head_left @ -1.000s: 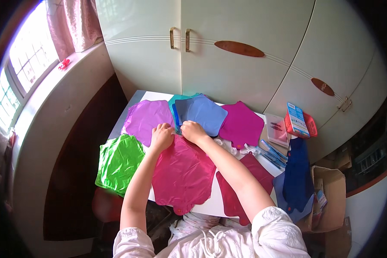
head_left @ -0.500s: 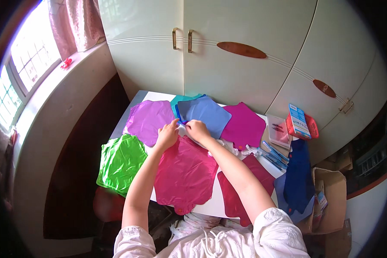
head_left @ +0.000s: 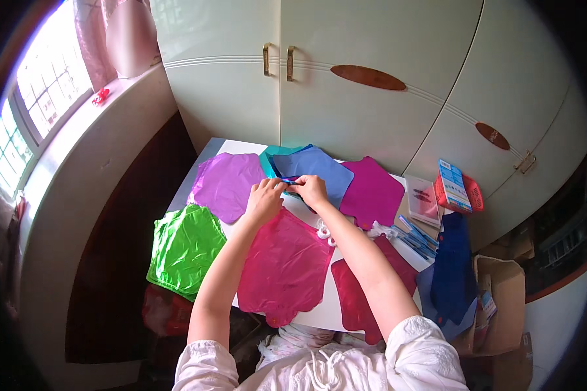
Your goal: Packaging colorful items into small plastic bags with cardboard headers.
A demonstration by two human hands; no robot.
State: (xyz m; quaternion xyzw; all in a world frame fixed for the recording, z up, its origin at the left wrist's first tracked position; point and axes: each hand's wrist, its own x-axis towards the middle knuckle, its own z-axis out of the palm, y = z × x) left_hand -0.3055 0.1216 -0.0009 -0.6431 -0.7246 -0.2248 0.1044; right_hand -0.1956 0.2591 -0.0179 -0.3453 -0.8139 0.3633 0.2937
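Observation:
Both hands meet over the table's middle, fingertips pinched together. My left hand [head_left: 265, 198] and my right hand [head_left: 312, 191] grip a narrow dark blue strip [head_left: 289, 182]; its exact kind is hard to make out, and the fingers partly cover it. Just beyond lies a flat blue foil balloon [head_left: 329, 171] overlapping a teal one [head_left: 270, 156]. A crinkled pink-red foil balloon [head_left: 284, 267] is spread between my forearms. To the left are a purple foil balloon [head_left: 227, 182] and a shiny green one [head_left: 186, 247].
A magenta balloon [head_left: 375, 192] and a dark red one [head_left: 359, 300] lie at right, with white ribbon coils [head_left: 324, 229] and slim blue packets [head_left: 416, 240]. Beyond sit a clear box [head_left: 422, 199] and red basket [head_left: 473, 192]. A cardboard box [head_left: 505, 287] stands beside the table [head_left: 313, 317].
The blue strip, which stood up from my fingers, now lies low between them. My hands have come closer together, the right one shifting slightly right.

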